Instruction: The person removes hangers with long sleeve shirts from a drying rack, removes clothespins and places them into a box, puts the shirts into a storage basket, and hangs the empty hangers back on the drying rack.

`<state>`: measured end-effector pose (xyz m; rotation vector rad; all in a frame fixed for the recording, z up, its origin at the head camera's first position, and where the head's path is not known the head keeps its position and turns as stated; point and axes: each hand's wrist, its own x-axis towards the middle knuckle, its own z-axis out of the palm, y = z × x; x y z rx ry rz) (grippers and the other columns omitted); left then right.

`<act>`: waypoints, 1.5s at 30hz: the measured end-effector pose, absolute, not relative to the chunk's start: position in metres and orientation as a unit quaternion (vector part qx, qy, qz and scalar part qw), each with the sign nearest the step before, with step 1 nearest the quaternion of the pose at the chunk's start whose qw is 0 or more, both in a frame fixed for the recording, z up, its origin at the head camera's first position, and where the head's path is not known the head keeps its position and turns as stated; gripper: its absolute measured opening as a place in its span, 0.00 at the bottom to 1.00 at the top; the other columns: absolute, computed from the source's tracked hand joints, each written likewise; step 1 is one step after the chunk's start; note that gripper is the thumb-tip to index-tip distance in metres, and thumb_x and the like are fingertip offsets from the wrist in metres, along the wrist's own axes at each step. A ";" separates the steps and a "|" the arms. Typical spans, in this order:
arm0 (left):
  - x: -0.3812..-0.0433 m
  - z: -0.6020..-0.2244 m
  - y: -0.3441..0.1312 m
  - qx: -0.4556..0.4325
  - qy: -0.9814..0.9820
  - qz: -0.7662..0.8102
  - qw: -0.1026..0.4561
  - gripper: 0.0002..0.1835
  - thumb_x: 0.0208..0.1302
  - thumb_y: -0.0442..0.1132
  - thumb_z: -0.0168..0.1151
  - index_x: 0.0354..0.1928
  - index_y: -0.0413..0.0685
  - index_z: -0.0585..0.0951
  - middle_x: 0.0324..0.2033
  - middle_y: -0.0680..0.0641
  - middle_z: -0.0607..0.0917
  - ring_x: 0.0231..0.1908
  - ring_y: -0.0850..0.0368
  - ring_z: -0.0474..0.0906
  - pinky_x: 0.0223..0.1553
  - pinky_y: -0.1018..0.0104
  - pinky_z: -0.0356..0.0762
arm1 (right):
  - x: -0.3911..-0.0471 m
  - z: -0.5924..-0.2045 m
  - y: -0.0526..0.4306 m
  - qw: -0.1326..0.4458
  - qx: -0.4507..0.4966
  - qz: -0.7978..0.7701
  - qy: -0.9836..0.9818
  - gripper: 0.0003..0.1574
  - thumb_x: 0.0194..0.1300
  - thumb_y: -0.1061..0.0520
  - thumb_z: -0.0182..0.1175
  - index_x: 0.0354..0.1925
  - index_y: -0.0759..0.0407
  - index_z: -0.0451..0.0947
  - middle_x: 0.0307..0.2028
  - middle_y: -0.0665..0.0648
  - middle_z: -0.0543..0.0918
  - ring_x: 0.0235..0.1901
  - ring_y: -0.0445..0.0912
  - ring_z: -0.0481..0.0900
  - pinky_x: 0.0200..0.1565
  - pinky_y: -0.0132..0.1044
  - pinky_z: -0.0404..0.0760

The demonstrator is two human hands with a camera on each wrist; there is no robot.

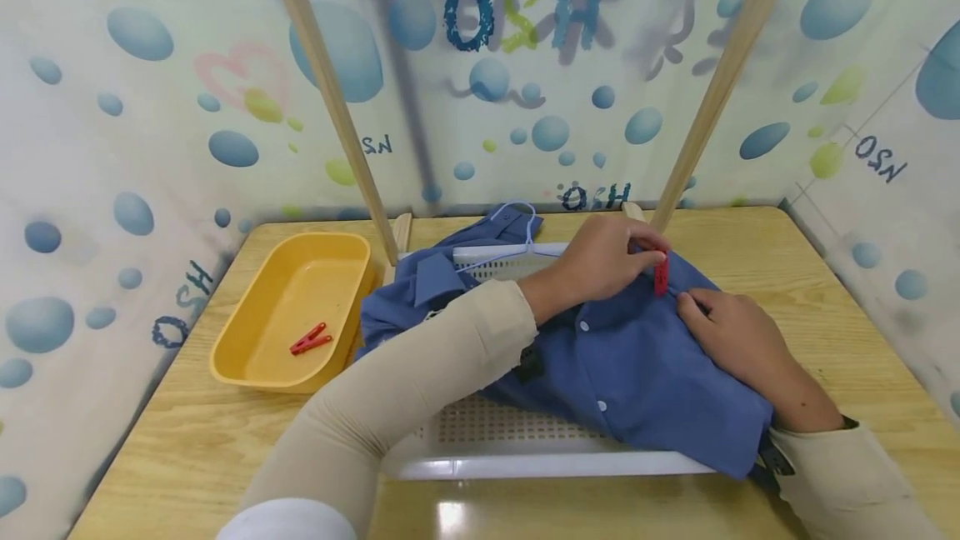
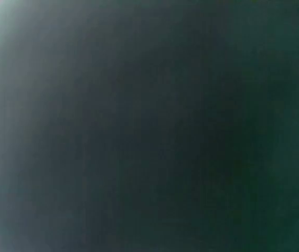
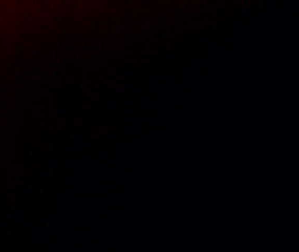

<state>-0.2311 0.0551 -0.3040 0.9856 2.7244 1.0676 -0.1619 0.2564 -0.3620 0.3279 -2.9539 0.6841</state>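
Note:
In the head view a blue button-up shirt (image 1: 645,365) lies spread over a white perforated basket (image 1: 525,467). A light blue hanger (image 1: 530,232) shows at the shirt's far left part, its hook pointing away from me. My left hand (image 1: 600,261) reaches across the shirt and pinches a red clothespin (image 1: 661,277) between thumb and fingers. The clothespin is upright against the shirt's upper right part; whether it bites the cloth I cannot tell. Just right of it, my right hand (image 1: 738,336) grips the shirt's edge. Both wrist views are too dark to show anything.
On the left stands a yellow basin (image 1: 292,244) with at least one red clothespin (image 1: 311,340) inside. Two wooden poles (image 1: 330,90) rise behind the basket. Patterned walls enclose the wooden table (image 1: 832,298) at the back and sides.

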 end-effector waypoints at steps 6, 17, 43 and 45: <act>-0.232 -0.295 0.049 0.303 0.886 0.350 0.032 0.14 0.70 0.46 0.62 0.55 0.58 0.85 0.45 0.59 0.89 0.33 0.68 0.76 0.32 0.77 0.73 | -0.161 -0.361 0.254 0.043 0.107 0.228 -0.967 0.27 0.77 0.50 0.44 0.19 0.53 0.65 0.15 0.50 0.62 0.16 0.44 0.66 0.24 0.38 0.61; -0.224 -0.278 0.040 0.308 0.879 0.364 0.028 0.26 0.70 0.49 0.62 0.68 0.59 0.72 0.51 0.55 0.83 0.32 0.69 0.79 0.32 0.77 0.77 | -0.161 -0.360 0.254 0.027 0.099 0.234 -0.967 0.27 0.78 0.49 0.42 0.20 0.53 0.66 0.15 0.50 0.62 0.18 0.45 0.67 0.27 0.39 0.62; -0.200 -0.227 -0.118 0.213 0.881 0.405 -0.122 0.25 0.68 0.43 0.65 0.66 0.52 0.74 0.49 0.49 0.85 0.38 0.59 0.81 0.40 0.64 0.81 | -0.160 -0.362 0.256 0.023 0.089 0.243 -0.966 0.26 0.77 0.49 0.41 0.20 0.53 0.65 0.16 0.49 0.61 0.20 0.46 0.66 0.28 0.39 0.63; -0.197 -0.230 -0.136 0.187 0.887 0.404 -0.122 0.25 0.68 0.43 0.65 0.65 0.53 0.74 0.49 0.49 0.85 0.39 0.57 0.81 0.41 0.62 0.82 | -0.161 -0.362 0.255 0.024 0.092 0.247 -0.964 0.26 0.77 0.49 0.41 0.20 0.53 0.65 0.16 0.49 0.61 0.20 0.46 0.66 0.28 0.39 0.63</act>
